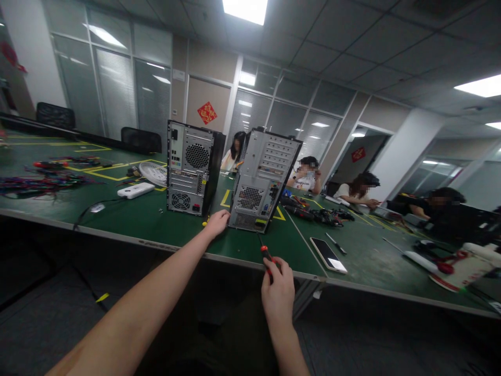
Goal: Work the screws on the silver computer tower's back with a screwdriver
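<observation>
Two computer towers stand upright on the green table, their back panels facing me. My left hand is at the lower left edge of the right computer tower, fingers closed against its side and the tips partly hidden. To the left of that hand stands the other computer tower, apart from it. My right hand grips a screwdriver by its red and black handle. The thin shaft points up toward the bottom of the right tower; whether its tip touches the case, I cannot tell.
Left on the green table lie a white power strip and bundled coloured cables. To the right are a phone, a pen and black cables. Several people sit across the table. Its front edge is close to me.
</observation>
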The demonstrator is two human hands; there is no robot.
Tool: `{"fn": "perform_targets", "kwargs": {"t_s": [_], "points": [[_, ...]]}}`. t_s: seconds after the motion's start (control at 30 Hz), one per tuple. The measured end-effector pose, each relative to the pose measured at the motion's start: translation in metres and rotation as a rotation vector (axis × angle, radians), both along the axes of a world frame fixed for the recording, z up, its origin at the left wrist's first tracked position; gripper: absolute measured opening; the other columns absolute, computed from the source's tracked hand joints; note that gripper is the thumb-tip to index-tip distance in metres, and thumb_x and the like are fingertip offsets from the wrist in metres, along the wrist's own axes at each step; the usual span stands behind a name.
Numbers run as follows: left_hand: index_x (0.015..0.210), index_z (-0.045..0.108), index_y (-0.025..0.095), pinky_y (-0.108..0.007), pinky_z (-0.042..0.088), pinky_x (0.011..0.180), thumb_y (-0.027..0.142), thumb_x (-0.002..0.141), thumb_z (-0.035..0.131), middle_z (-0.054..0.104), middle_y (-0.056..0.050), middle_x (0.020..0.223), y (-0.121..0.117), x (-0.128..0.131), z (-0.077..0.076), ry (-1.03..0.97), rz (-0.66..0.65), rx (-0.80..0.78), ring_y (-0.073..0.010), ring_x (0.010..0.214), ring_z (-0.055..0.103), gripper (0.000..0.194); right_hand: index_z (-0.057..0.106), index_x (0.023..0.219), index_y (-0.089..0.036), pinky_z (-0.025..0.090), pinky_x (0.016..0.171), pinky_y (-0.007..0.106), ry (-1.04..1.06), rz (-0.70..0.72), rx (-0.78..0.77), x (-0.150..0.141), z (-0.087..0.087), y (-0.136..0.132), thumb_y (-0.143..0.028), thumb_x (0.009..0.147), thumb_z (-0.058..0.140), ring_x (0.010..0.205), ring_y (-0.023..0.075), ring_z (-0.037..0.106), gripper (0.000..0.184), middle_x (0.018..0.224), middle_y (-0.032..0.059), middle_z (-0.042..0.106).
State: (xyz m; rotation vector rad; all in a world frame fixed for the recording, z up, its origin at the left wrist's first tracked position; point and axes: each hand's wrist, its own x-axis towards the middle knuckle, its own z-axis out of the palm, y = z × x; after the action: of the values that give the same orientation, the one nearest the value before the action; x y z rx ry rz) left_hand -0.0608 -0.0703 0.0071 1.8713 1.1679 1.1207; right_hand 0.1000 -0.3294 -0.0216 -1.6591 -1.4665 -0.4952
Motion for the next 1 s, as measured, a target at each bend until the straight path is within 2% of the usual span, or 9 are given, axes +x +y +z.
{"fn": "perform_targets", "kwargs": {"t_s": [0.13, 0.3, 0.4, 0.57, 0.67, 0.8, 0.9, 1.0], "points": [[0.092, 0.074, 0.021, -0.029, 0.049, 0.082, 0.031, 0.095, 0.047, 0.076, -0.005, 0.096, 0.0018, -0.0004, -0.0014, 0.01, -0.004, 0.005, -0.0214, 0.094, 0.068, 0.029, 0.073, 0.119, -0.019, 0.055, 0.092, 0.04, 0.081, -0.002, -0.007, -0.0031, 0.0017, -0.0001, -0.024, 0.098, 0.05, 0.105, 0.0269, 0.067, 0.032, 0.119, 0.0137, 0.067], [0.093, 0.074, 0.021, -0.029, 0.048, 0.082, 0.031, 0.095, 0.046, 0.076, -0.005, 0.096, 0.0021, -0.0008, -0.002, 0.015, -0.007, 0.009, -0.0213, 0.094, 0.068, 0.029, 0.071, 0.121, -0.015, 0.057, 0.073, 0.034, 0.261, 0.028, -0.044, -0.0039, 0.006, -0.0018, -0.045, 0.102, 0.053, 0.078, 0.022, 0.07, 0.04, 0.102, 0.0124, 0.071], [0.093, 0.074, 0.021, -0.029, 0.048, 0.082, 0.032, 0.095, 0.046, 0.076, -0.005, 0.097, 0.003, -0.0007, -0.0031, 0.008, -0.008, 0.013, -0.0214, 0.094, 0.068, 0.03, 0.072, 0.118, -0.013, 0.057, 0.069, 0.033, 0.284, 0.034, -0.022, -0.0035, 0.007, -0.0017, -0.052, 0.102, 0.051, 0.073, 0.0214, 0.068, 0.047, 0.097, 0.0127, 0.071], [0.093, 0.075, 0.022, -0.029, 0.049, 0.082, 0.032, 0.095, 0.046, 0.076, -0.005, 0.097, 0.0046, -0.0008, -0.0047, -0.001, -0.018, 0.004, -0.0215, 0.093, 0.069, 0.03, 0.072, 0.122, -0.015, 0.058, 0.075, 0.033, 0.229, 0.042, -0.006, -0.0033, 0.0035, -0.0011, -0.043, 0.103, 0.049, 0.083, 0.0216, 0.07, 0.041, 0.107, 0.0131, 0.069], [0.092, 0.074, 0.022, -0.029, 0.05, 0.08, 0.032, 0.095, 0.047, 0.076, -0.005, 0.094, 0.0044, -0.0005, -0.005, -0.014, -0.016, -0.013, -0.021, 0.091, 0.069, 0.03, 0.074, 0.119, -0.018, 0.057, 0.087, 0.038, 0.125, 0.014, 0.008, -0.0008, 0.0, -0.0001, -0.031, 0.102, 0.047, 0.098, 0.0246, 0.069, 0.034, 0.117, 0.0136, 0.068], [0.09, 0.074, 0.022, -0.028, 0.051, 0.082, 0.031, 0.094, 0.048, 0.076, -0.005, 0.092, 0.0044, 0.0006, -0.0049, -0.013, -0.004, 0.002, -0.0208, 0.091, 0.068, 0.028, 0.075, 0.118, -0.02, 0.054, 0.1, 0.043, 0.047, 0.015, 0.027, 0.0009, -0.0013, 0.0012, -0.02, 0.098, 0.045, 0.113, 0.0269, 0.066, 0.036, 0.124, 0.0143, 0.066], [0.089, 0.074, 0.022, -0.029, 0.05, 0.083, 0.031, 0.093, 0.048, 0.076, -0.005, 0.092, 0.0052, 0.0009, -0.0047, 0.0, 0.005, 0.022, -0.0212, 0.092, 0.068, 0.028, 0.073, 0.121, -0.019, 0.055, 0.097, 0.042, 0.067, 0.016, 0.0, -0.0021, 0.0016, 0.0001, -0.021, 0.098, 0.045, 0.109, 0.0267, 0.067, 0.036, 0.123, 0.0145, 0.067], [0.09, 0.075, 0.023, -0.029, 0.05, 0.083, 0.032, 0.093, 0.048, 0.076, -0.005, 0.093, 0.0062, 0.0004, -0.0052, -0.006, -0.007, 0.013, -0.0215, 0.092, 0.068, 0.029, 0.071, 0.124, -0.017, 0.058, 0.084, 0.037, 0.143, 0.021, -0.026, -0.0058, 0.0056, -0.0019, -0.03, 0.101, 0.048, 0.095, 0.0252, 0.071, 0.035, 0.116, 0.0141, 0.069]]}}
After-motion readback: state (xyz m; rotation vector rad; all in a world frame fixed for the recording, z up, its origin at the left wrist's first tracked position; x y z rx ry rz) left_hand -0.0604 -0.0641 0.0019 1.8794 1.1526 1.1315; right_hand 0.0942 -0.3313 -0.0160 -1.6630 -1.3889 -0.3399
